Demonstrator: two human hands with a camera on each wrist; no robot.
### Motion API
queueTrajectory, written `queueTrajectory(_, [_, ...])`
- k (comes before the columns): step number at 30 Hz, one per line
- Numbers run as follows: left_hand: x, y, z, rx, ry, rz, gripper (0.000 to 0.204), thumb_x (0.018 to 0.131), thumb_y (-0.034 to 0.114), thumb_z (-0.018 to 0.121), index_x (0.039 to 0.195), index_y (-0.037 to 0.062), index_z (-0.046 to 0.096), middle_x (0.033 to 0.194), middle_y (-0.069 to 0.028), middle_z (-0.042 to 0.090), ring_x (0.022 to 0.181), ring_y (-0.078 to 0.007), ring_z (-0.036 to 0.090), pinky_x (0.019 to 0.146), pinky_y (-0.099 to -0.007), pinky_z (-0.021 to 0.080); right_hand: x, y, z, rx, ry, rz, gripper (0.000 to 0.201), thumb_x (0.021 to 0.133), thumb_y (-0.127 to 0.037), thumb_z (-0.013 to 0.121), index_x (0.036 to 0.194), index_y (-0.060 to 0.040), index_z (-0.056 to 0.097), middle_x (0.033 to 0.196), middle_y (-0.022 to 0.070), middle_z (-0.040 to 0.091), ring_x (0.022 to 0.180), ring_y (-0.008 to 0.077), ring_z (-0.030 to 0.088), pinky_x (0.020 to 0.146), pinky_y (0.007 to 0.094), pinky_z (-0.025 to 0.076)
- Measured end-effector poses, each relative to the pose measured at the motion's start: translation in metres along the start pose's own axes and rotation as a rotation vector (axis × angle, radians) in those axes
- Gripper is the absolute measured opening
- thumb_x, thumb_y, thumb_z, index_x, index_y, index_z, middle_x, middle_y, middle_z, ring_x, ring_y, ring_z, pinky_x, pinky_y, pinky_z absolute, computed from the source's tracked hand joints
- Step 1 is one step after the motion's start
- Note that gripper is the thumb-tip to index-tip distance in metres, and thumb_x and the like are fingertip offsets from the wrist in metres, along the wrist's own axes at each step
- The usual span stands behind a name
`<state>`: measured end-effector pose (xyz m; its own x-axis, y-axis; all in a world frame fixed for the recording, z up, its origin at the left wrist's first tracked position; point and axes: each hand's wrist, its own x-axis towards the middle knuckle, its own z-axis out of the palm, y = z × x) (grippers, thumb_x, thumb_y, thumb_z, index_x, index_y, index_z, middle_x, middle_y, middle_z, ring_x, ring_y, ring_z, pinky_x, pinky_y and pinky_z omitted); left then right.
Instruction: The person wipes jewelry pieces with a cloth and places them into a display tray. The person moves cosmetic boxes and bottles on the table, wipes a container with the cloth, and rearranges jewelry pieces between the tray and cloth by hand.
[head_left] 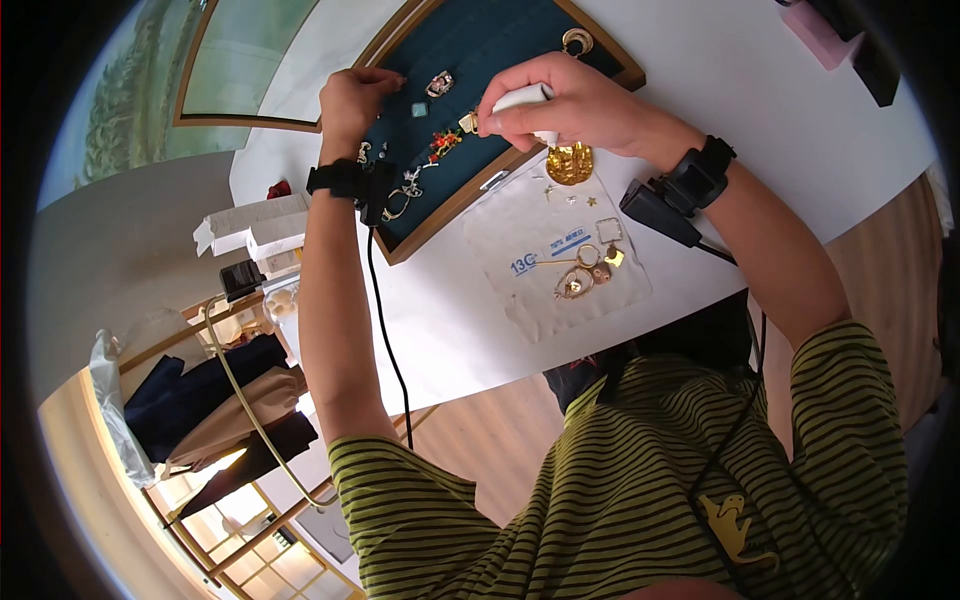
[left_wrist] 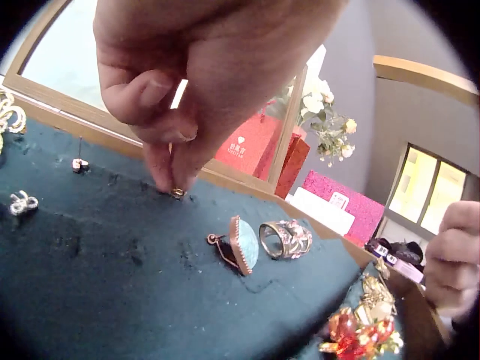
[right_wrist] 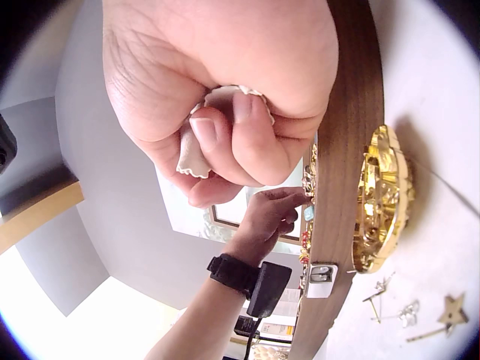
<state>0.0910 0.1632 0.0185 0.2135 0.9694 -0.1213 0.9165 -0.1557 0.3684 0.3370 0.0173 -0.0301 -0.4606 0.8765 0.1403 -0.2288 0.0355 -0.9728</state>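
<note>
In the left wrist view the left hand [left_wrist: 195, 82] pinches a tiny gold-coloured piece [left_wrist: 178, 193] at the surface of the dark teal lining [left_wrist: 97, 247]. Right of those fingertips lie a turquoise-stone ring [left_wrist: 244, 245] and a wide silver ring with pink stones [left_wrist: 286, 239]. The right hand [head_left: 565, 105] is curled round a crumpled white cloth [head_left: 525, 98], above the near side of the wooden-framed case [head_left: 460, 205]. In the right wrist view the cloth [right_wrist: 193, 154] shows between its curled fingers.
A gold shell-shaped dish [head_left: 569, 165] stands beside the case. Nearer the person, a white printed cloth [head_left: 510, 305] holds several small jewellery pieces. A red and orange jewelled piece [head_left: 444, 146] lies in the case. White boxes [head_left: 270, 228] stand at the left; cables hang from both wrists.
</note>
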Motion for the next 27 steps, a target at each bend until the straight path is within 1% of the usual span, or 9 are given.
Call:
queueTrajectory(2, [0.002,0.001,0.001,0.147,0.031,0.04,0.021,0.083,0.021,0.071,0.095,0.0053,0.076,0.076,-0.0067,0.07,0.065,-0.0111,0.061,0.062,-0.0274,0.048,0.0,0.0,0.0,0.013,-0.004,0.011,0.018,0.093,-0.019,0.061,0.101,-0.0046,0.069,0.069,-0.0008,0.06,0.062,0.0019,0.051,0.046,0.0163,0.03])
queueTrajectory(3, [0.002,0.003,0.001,0.147,0.029,0.04,0.021,0.083,0.021,0.071,0.095,0.0053,0.076,0.076,-0.0067,0.07,0.065,-0.0111,0.061,0.062,-0.0274,0.048,0.0,-0.001,0.0,0.003,-0.002,0.004,0.018,0.092,-0.019,0.061,0.101,-0.0044,0.068,0.069,-0.0009,0.059,0.062,0.0018,0.051,0.046,0.0164,0.029])
queueTrajectory(5, [0.002,0.005,0.0,0.232,0.038,0.032,0.022,0.082,0.022,0.071,0.096,0.0061,0.076,0.081,-0.01,0.072,0.073,-0.0153,0.066,0.071,-0.0298,0.05,-0.001,-0.003,0.001,-0.005,-0.001,-0.002,0.018,0.092,-0.018,0.061,0.101,-0.0042,0.068,0.069,-0.001,0.059,0.062,0.0016,0.051,0.046,0.0165,0.029])
queueTrajectory(12, [0.003,0.003,0.001,0.281,0.046,0.052,0.021,0.08,0.021,0.07,0.095,0.0073,0.076,0.083,-0.0111,0.073,0.074,-0.0175,0.067,0.071,-0.0305,0.051,-0.001,-0.002,0.0,-0.007,-0.002,0.004,0.018,0.092,-0.016,0.06,0.101,-0.0037,0.069,0.07,-0.0008,0.059,0.062,0.0016,0.05,0.047,0.0168,0.029])
queueTrajectory(14, [0.005,0.0,0.001,0.257,0.053,0.086,0.018,0.076,0.025,0.074,0.089,0.0124,0.078,0.085,-0.0102,0.073,0.077,-0.0247,0.07,0.074,-0.0344,0.054,0.0,-0.001,0.001,-0.006,-0.007,0.002,0.018,0.092,-0.016,0.06,0.101,-0.0038,0.069,0.07,-0.0008,0.059,0.062,0.0016,0.05,0.047,0.0169,0.029])
queueTrajectory(18, [0.0,0.006,-0.003,0.267,0.044,0.094,0.022,0.076,0.026,0.075,0.093,0.012,0.077,0.086,-0.0095,0.073,0.077,-0.0237,0.07,0.074,-0.0335,0.054,-0.001,-0.003,0.001,-0.02,0.008,-0.001,0.018,0.092,-0.017,0.06,0.101,-0.0039,0.069,0.07,-0.0009,0.06,0.062,0.0013,0.051,0.047,0.0171,0.029])
queueTrajectory(21, [-0.021,0.011,-0.012,0.24,0.059,0.044,0.025,0.076,0.028,0.076,0.096,0.0109,0.076,0.086,-0.009,0.073,0.077,-0.0231,0.07,0.074,-0.0335,0.053,-0.001,-0.002,0.001,-0.027,0.004,0.002,0.018,0.092,-0.018,0.061,0.101,-0.0042,0.069,0.07,-0.001,0.06,0.062,0.0012,0.051,0.047,0.0171,0.03])
queueTrajectory(23, [-0.036,0.003,-0.024,0.24,0.173,0.095,0.028,0.076,0.029,0.076,0.096,0.0095,0.075,0.085,-0.0086,0.073,0.076,-0.0225,0.069,0.073,-0.0329,0.053,-0.001,-0.003,0.001,-0.03,0.001,0.003,0.018,0.092,-0.018,0.061,0.101,-0.0045,0.069,0.07,-0.0011,0.06,0.062,0.0012,0.051,0.046,0.017,0.03])
queueTrajectory(27, [-0.101,0.019,-0.042,0.224,0.243,0.062,0.021,0.078,0.019,0.075,0.095,0.0066,0.074,0.084,-0.0071,0.073,0.068,-0.019,0.066,0.067,-0.03,0.051,-0.002,-0.006,0.0,-0.053,0.009,0.024,0.018,0.091,-0.019,0.062,0.101,-0.0048,0.069,0.072,-0.0002,0.062,0.064,0.0021,0.053,0.046,0.0166,0.031])
